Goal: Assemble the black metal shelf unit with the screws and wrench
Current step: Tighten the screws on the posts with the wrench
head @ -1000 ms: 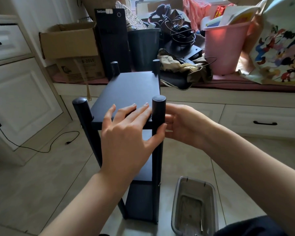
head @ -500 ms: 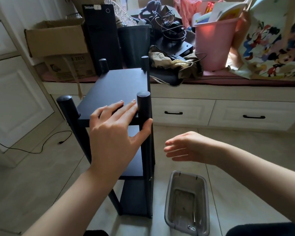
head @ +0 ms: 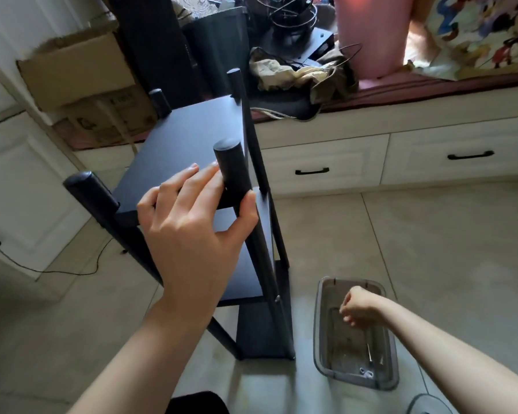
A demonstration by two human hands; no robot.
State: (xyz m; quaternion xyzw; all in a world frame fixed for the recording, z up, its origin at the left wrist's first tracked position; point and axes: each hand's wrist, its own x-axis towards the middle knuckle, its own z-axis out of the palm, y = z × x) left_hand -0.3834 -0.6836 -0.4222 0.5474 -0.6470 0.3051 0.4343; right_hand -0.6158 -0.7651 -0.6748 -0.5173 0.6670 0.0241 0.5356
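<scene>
The matte black shelf unit (head: 189, 135) stands upright on pale floor tiles, its flat rectangular boards set between round, smooth posts. The left hand (head: 192, 231) grips the near right post (head: 232, 171), thumb hooked round it and fingers lying on the top board. Right of the unit, the right hand (head: 358, 306) reaches into a translucent grey plastic tub (head: 320, 324), fingers curled; what they hold cannot be told. Small metal hardware (head: 368, 372) lies at the tub's near end.
</scene>
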